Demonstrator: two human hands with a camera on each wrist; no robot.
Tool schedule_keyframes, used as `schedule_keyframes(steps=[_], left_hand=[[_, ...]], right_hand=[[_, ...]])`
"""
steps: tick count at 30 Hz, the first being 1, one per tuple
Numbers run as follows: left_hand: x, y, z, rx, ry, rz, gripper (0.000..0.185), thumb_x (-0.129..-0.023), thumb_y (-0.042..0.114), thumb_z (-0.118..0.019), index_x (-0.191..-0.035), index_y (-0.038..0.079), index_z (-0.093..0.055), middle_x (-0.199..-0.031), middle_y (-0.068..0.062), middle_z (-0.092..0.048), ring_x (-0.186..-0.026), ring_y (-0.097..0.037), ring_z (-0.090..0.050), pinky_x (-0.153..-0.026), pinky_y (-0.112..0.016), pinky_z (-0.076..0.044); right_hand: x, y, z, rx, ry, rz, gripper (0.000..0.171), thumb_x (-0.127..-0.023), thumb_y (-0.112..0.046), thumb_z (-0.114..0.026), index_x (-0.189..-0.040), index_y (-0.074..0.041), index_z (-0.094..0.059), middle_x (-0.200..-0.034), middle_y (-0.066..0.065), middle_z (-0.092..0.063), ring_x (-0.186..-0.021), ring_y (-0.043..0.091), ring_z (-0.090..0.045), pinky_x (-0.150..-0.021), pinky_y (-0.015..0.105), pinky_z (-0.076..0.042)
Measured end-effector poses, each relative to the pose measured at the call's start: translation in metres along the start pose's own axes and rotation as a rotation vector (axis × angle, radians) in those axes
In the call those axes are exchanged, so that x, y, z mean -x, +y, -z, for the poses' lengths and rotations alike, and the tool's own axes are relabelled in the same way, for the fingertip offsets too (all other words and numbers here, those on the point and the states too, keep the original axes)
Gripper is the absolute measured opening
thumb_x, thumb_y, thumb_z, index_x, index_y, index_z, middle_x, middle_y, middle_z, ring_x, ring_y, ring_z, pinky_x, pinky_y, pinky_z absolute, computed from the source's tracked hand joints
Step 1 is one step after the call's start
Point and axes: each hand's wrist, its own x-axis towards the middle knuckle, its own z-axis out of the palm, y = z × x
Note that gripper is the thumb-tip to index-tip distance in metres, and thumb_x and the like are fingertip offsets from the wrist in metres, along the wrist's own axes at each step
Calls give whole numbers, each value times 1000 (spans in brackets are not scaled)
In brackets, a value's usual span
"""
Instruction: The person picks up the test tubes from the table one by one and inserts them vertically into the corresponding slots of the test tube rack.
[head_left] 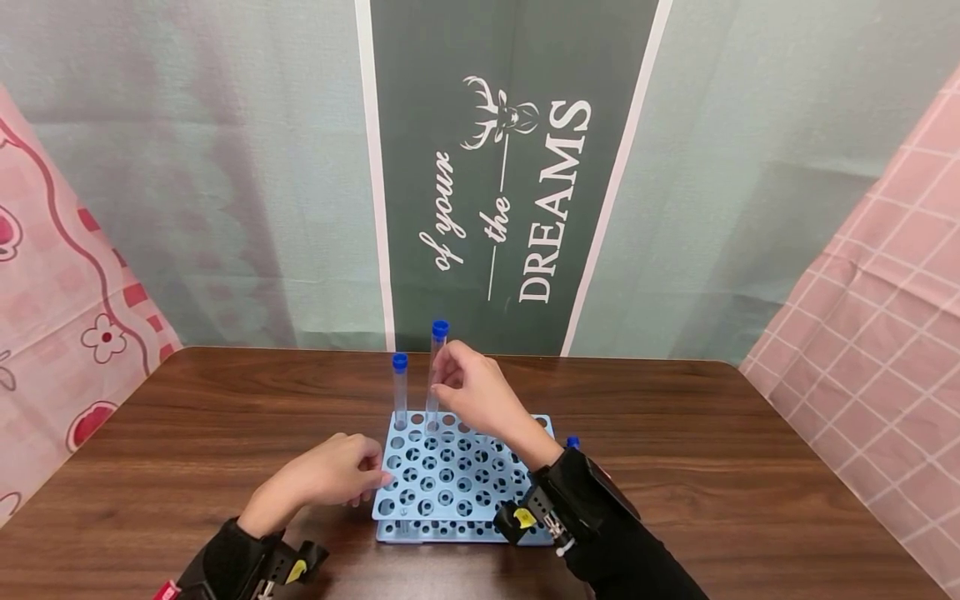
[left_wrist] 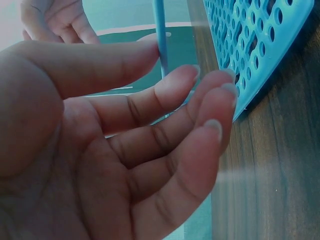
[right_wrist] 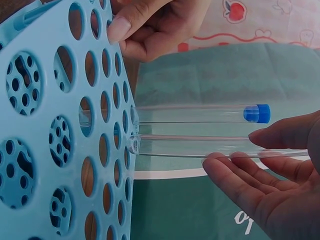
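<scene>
Head view: blue rack [head_left: 442, 516] sits on the wood-grain table [head_left: 712, 467], top plate full of round holes, lower plate below. Right hand [head_left: 476, 387] is over the rack's far side, grip pinching a clear tube [head_left: 432, 408] with a blue cap [head_left: 440, 329] on its upper end. Tube is near upright, slightly tilted, bottom end at a far-row hole. Second tube [head_left: 401, 398], also blue-capped, stands upright in the far-left corner hole, just beside it, not touching. Left hand [head_left: 337, 469] is at the rack's left edge, thumb and fingers meeting the top plate. Another blue cap [head_left: 573, 442] shows right of the rack, rest hidden behind the right forearm. Black wrist mounts [head_left: 592, 500] on both arms. Backdrop is a grey-green cloth [head_left: 315, 208] with white lettering and a deer head, pink cloths [head_left: 885, 308] either side. Left wrist view: left thumb tip rests against the thin edge of a rack plate, index finger on the other side, so grip is pinching the rack; remaining fingers loosely bent. Right hand is blurred at upper left; can't read its grip from there. Right wrist view: right thumb on one side of the tube, fingers on the other. Tube's rounded end is at the top plate; can't tell whether it's inside the hole. Second tube clearly passes through its hole.
</scene>
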Motion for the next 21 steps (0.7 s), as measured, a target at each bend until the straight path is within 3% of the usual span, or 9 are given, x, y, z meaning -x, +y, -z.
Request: schedule_keyframes(steps=[21], left_hand=[[-1, -1, 0, -4, -2, -15, 25, -85, 16, -64, -64, 10, -52, -53, 3, -51, -45, -11, -48, -46, -24, -35]], right_hand=[[-14, 0, -6, 20, -2, -15, 11, -86, -2, -59, -94, -5, -53, -82, 2, -56, -78, 15, -57, -70, 24, -47]])
